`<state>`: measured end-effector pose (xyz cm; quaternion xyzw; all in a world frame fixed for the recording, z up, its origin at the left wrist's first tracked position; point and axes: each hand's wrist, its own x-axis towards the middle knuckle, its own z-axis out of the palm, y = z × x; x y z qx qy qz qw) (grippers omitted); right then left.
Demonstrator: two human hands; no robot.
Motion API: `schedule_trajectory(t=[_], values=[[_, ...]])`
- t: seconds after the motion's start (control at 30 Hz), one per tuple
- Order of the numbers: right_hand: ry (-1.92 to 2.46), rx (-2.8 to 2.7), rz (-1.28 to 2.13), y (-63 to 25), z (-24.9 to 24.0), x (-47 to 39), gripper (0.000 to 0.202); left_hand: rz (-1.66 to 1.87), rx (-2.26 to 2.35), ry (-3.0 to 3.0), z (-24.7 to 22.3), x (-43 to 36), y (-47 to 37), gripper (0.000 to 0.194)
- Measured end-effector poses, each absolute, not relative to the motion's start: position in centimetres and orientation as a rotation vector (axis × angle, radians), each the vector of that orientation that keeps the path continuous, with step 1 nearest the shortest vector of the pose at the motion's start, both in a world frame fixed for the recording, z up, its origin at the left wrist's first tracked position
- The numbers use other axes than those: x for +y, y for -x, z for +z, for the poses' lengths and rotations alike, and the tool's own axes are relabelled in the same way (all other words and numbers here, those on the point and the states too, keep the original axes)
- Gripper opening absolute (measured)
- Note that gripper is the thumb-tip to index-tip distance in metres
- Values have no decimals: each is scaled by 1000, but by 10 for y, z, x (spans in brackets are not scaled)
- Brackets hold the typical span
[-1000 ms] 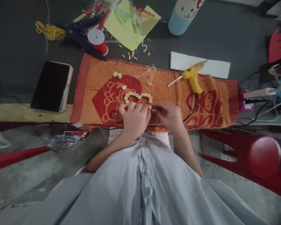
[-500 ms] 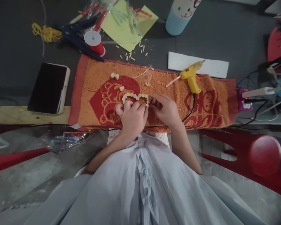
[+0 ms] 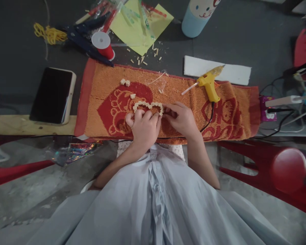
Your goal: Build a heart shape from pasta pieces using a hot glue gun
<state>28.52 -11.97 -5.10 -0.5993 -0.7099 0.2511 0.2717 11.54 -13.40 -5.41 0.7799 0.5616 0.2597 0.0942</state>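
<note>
heart outline is apparently being adjusted, next needing steadiness, left hand curling over it, right hand pinching narrowly, both holds unclear.

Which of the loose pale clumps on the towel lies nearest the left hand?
The lone clump just beyond the heart-shaped outline, over its left lobe; the side-by-side pair lies farther off.

Cream knobbly outline — double-arched, lower part hidden
</note>
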Motion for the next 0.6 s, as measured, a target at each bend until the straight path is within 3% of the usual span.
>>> schedule_trajectory(t=[0.6], values=[[1548, -1901, 675, -290, -62, -122, 36, 821, 1652, -2417, -57, -134, -114, 17]])
